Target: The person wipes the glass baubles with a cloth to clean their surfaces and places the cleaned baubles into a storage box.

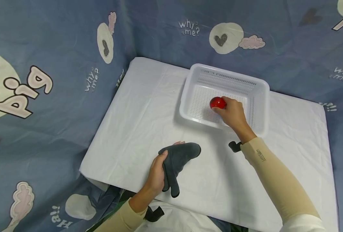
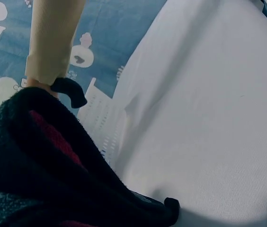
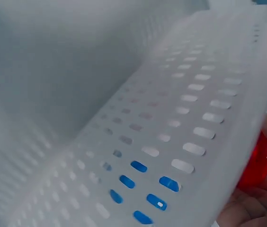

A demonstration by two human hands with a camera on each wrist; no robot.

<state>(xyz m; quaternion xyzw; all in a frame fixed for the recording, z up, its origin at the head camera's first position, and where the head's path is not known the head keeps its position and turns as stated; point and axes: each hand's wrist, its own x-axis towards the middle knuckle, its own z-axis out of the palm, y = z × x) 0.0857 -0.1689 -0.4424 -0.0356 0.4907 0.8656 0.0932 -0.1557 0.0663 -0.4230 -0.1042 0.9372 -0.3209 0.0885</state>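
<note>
My right hand (image 1: 233, 112) grips a shiny red ball (image 1: 217, 102) between thumb and fingers, over the inside of a white perforated plastic basket (image 1: 186, 106). In the right wrist view the ball (image 3: 261, 161) shows beyond the basket's slotted wall (image 3: 171, 113). My left hand (image 1: 156, 174) holds a soft dark grey fabric item (image 1: 178, 156) with several long lobes, above the table in front of the basket. Up close in the left wrist view, this fabric item (image 2: 34, 165) looks fuzzy, with a red patch inside. Its exact kind is not clear.
The basket stands at the back of a white-covered table (image 1: 130, 129). A blue printed cloth (image 1: 159, 29) hangs behind and at the sides. Bright blue shows through some basket slots (image 3: 156, 202); what it is I cannot tell. Black straps (image 1: 234, 146) hang at the wrists.
</note>
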